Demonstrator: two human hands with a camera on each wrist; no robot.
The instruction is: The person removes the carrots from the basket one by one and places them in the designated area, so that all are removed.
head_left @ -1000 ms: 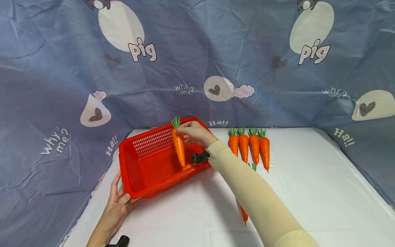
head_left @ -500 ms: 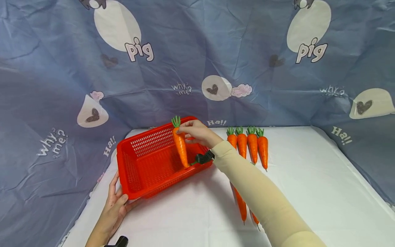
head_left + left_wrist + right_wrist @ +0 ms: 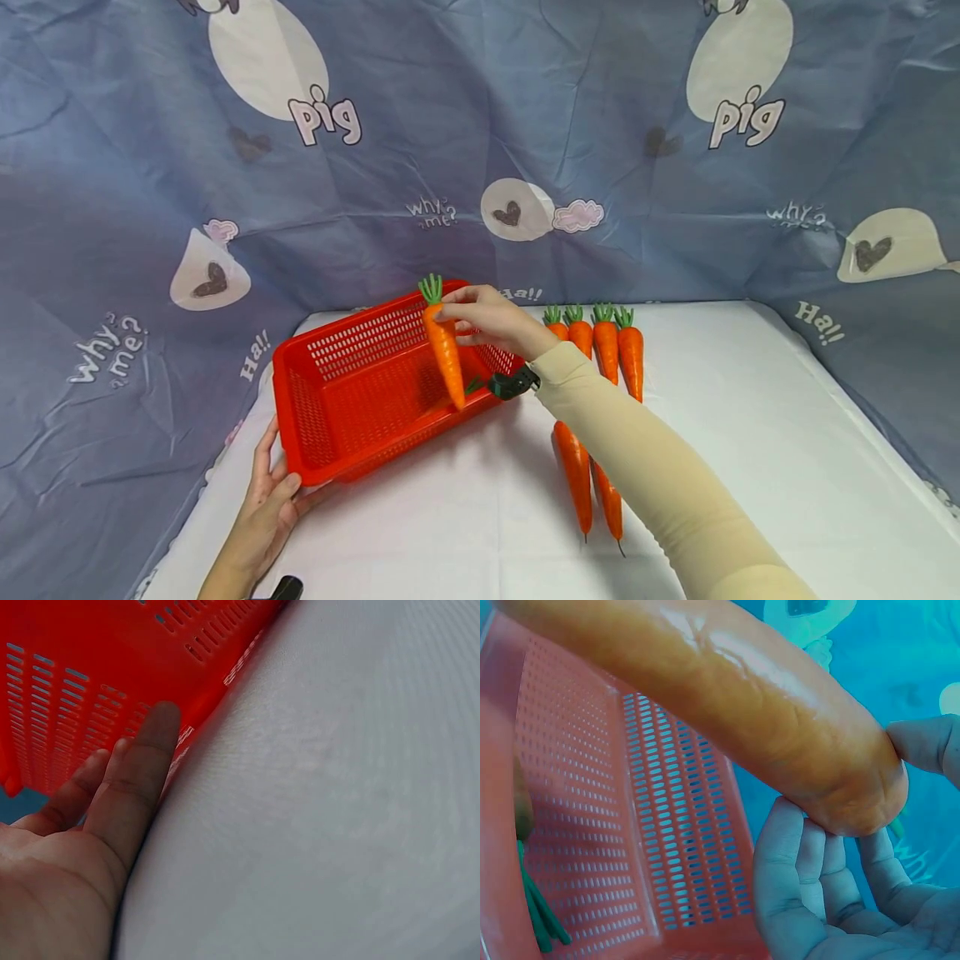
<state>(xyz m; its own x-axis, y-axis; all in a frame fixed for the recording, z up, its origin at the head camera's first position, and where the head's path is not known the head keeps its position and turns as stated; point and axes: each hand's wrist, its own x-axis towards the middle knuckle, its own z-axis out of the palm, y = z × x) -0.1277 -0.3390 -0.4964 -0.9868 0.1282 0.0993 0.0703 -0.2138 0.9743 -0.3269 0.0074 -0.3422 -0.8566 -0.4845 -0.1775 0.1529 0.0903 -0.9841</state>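
Note:
My right hand [image 3: 498, 321] pinches an orange carrot [image 3: 447, 354] near its thick end, just below the green top. The carrot hangs tip-down over the right part of a red perforated basket [image 3: 300, 421], its tip overlapping the near rim. In the right wrist view, thumb and fingers [image 3: 780, 847] press the thick end of the carrot [image 3: 780, 705] from opposite sides. My left hand [image 3: 258, 517] rests at the basket's near left corner, thumb by the rim. Seen from the left wrist, its straight fingers [image 3: 139, 769] lie against the basket wall [image 3: 90, 645].
Inside the basket, green leaves [image 3: 473, 385] of another carrot show by the near wall, mostly hidden. Several carrots [image 3: 606, 346] stand in a row at the back right. Two more carrots [image 3: 576, 483] lie nearer, partly under my right forearm. A printed blue cloth [image 3: 420, 150] hangs behind the white table [image 3: 450, 533].
The held carrot and my right hand have shifted a little right over the basket, toward its near right wall. My left hand keeps its place at the corner. The head view has turned slightly right.

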